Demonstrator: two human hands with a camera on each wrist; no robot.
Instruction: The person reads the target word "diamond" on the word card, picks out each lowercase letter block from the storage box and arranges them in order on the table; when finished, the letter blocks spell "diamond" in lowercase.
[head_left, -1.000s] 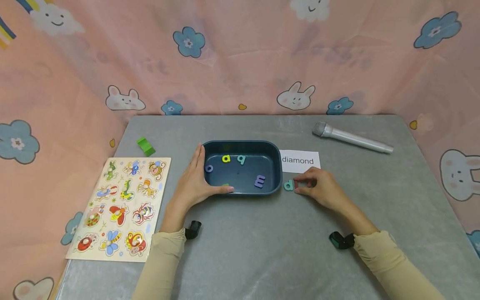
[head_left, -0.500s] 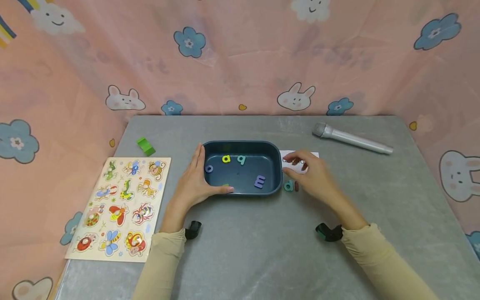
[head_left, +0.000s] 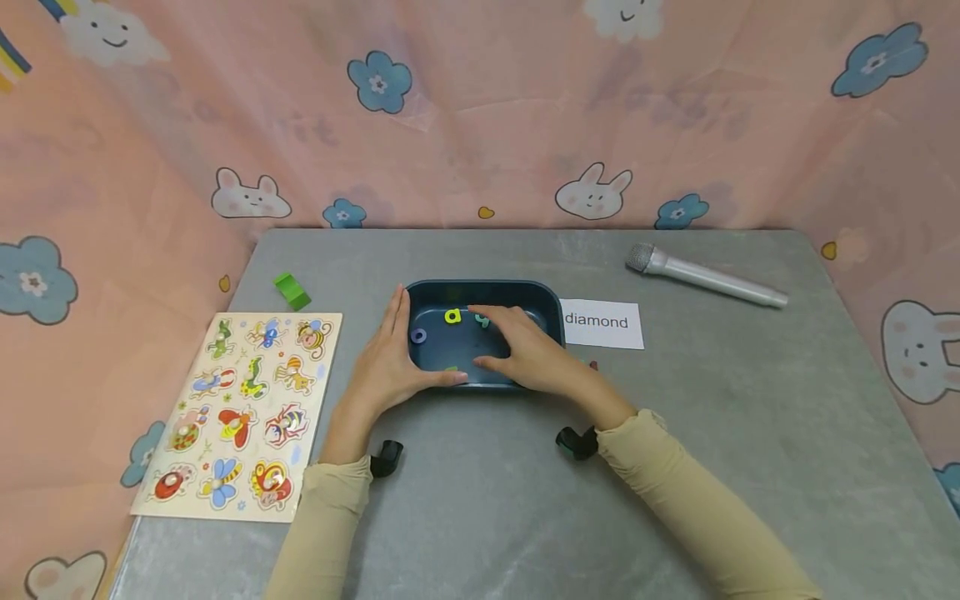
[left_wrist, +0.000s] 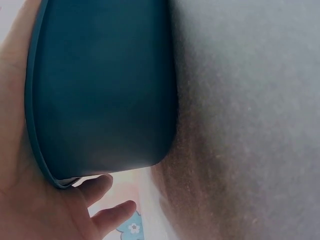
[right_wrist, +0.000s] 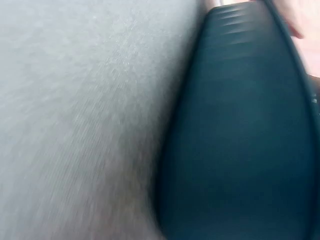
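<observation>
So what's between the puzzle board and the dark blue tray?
The left hand, which touches the left end of the tray. A bare strip of grey table separates the hand from the puzzle board. The head view shows this.

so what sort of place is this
Perhaps a children's play or learning corner: a cartoon-print cloth hangs behind a table bearing a picture board and a tray of small letters.

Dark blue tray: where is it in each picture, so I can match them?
Head: the dark blue tray sits near the centre.
Left wrist: it fills much of the upper left.
Right wrist: it fills most of the right side.
Shared landmark: grey tabletop, right of it in left wrist, left in right wrist.
</observation>
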